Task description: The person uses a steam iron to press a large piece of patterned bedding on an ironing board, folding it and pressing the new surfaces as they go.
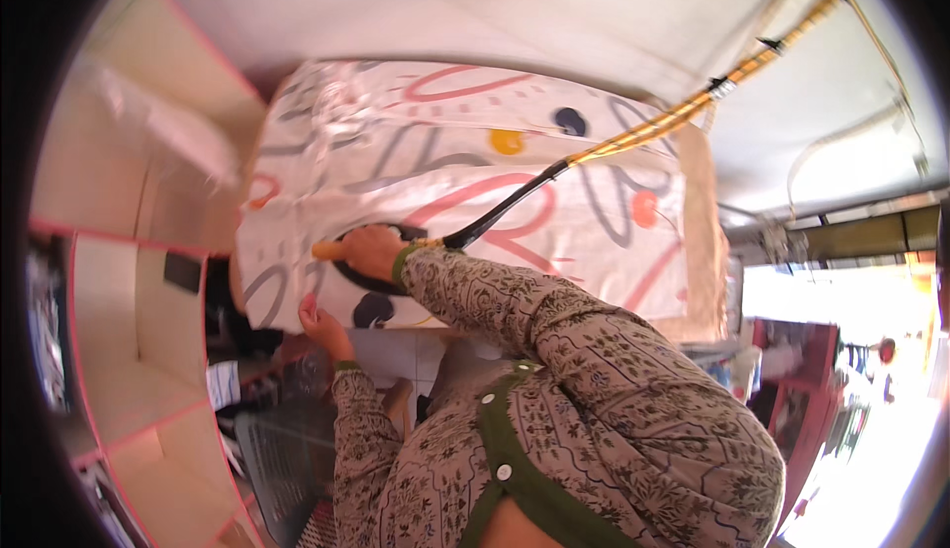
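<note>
My right hand (pixel 373 252) is closed around the orange-yellow handle of a clothes iron (pixel 364 281), whose dark body rests on a white patterned cloth (pixel 475 206). A black sleeve and a yellow wrapped cord (pixel 638 132) run from the iron's rear up to the upper right. The cloth has pink, grey, yellow and navy shapes and lies over a board or table. My left hand (pixel 319 321) is at the cloth's near left edge, its fingertips on or beside the fabric; whether they pinch it is not clear.
Open shelves with pink edging (pixel 141 325) stand along the left. A grey plastic basket (pixel 286 459) is below my left arm. Brown padding (pixel 701 236) shows at the right end of the ironing surface. Red shelving (pixel 805 370) stands to the right, beside a bright opening.
</note>
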Tool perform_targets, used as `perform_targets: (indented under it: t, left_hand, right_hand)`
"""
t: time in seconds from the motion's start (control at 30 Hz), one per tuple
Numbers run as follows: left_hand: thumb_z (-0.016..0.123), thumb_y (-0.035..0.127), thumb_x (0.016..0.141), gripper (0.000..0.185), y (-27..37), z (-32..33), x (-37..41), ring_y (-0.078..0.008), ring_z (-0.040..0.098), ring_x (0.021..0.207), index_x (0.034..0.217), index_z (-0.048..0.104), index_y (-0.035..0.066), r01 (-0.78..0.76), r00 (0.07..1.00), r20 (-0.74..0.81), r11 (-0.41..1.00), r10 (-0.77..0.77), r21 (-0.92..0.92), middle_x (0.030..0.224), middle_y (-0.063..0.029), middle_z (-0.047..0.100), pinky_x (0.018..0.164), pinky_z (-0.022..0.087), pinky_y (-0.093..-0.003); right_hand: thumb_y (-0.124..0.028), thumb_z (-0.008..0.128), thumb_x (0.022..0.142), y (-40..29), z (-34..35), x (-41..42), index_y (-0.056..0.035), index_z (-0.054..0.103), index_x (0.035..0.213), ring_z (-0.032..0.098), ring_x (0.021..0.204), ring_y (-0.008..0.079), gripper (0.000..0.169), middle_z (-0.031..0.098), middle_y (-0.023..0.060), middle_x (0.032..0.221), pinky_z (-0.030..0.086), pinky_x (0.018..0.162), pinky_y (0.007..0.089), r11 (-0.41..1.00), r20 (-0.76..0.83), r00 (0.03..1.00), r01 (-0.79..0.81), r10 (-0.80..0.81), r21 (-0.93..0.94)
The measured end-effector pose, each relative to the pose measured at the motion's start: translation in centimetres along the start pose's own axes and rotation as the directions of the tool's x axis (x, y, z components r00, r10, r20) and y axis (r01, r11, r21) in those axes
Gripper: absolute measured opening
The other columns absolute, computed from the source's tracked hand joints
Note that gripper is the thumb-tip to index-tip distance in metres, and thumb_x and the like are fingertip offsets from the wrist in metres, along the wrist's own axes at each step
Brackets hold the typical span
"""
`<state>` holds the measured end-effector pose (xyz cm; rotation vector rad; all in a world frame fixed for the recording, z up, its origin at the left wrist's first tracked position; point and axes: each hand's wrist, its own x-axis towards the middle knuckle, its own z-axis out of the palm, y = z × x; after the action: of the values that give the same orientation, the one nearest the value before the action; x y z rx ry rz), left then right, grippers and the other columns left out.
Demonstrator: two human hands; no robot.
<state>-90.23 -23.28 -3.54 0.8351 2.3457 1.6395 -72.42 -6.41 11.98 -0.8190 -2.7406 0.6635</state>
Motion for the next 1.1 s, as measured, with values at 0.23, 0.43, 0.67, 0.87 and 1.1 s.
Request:
perform_targets:
  t: [0.23,0.43,0.67,0.87,1.1]
  left_hand:
    - [0.045,0.030,0.099,0.043,0.6,2.8,-1.7,-0.0381,0.049,0.120,0.121,0.052,-0.006,-0.173,0.951,0.304,0.904,0.051,0.391,0.125,-0.0241,0.054,0.102,0.037,-0.0434]
    - [0.051,0.032,0.096,0.048,1.6,1.9,-1.8,-0.0380,0.045,0.127,0.125,0.050,-0.007,-0.275,0.926,0.358,0.863,0.119,0.425,0.133,-0.0254,0.050,0.106,0.034,-0.0426]
    - [0.058,0.024,0.092,0.046,-0.4,1.2,-0.6,-0.0364,0.048,0.124,0.125,0.050,-0.007,-0.236,0.931,0.348,0.907,0.108,0.350,0.132,-0.0239,0.051,0.106,0.035,-0.0402]
    - [0.064,0.012,0.085,0.039,3.0,1.6,-2.4,-0.0359,0.051,0.117,0.118,0.053,-0.008,-0.100,0.993,0.104,0.902,0.062,0.421,0.121,-0.0239,0.055,0.097,0.041,-0.0421]
    - [0.066,0.013,0.088,0.030,3.1,2.3,-4.2,-0.0220,0.061,0.088,0.111,0.056,-0.003,0.452,0.810,-0.175,0.786,-0.560,-0.423,0.105,-0.0123,0.061,0.074,0.051,-0.0342]
  right_hand:
    - [-0.011,0.043,0.090,12.6,-8.9,-22.5,-0.0339,0.049,0.130,0.066,0.067,0.0280,0.046,0.062,0.0131,0.073,0.052,0.059,0.0418,0.945,0.009,0.946,-0.324,0.324,0.046]
    - [-0.027,0.061,0.081,25.6,-18.2,-44.5,0.0007,0.067,0.086,0.064,0.076,0.0401,0.028,0.065,0.0224,0.075,0.049,0.068,0.0484,0.495,-0.341,0.433,-0.861,0.835,0.118]
    - [-0.031,0.066,0.079,29.6,-20.9,-48.9,0.0003,0.067,0.085,0.064,0.068,0.0353,0.032,0.065,0.0203,0.070,0.050,0.067,0.0417,0.662,-0.166,0.642,-0.738,0.748,0.129]
    - [-0.035,0.068,0.076,25.1,-15.0,-31.8,-0.0044,0.066,0.084,0.064,0.079,0.0354,0.032,0.065,0.0177,0.080,0.049,0.071,0.0447,0.946,-0.010,0.951,-0.308,0.308,-0.105]
    - [-0.026,0.069,0.077,10.0,-5.6,-6.5,-0.0056,0.069,0.084,0.068,0.078,0.0314,0.022,0.068,0.0139,0.082,0.054,0.071,0.0436,0.982,0.116,0.978,-0.181,0.175,0.044]
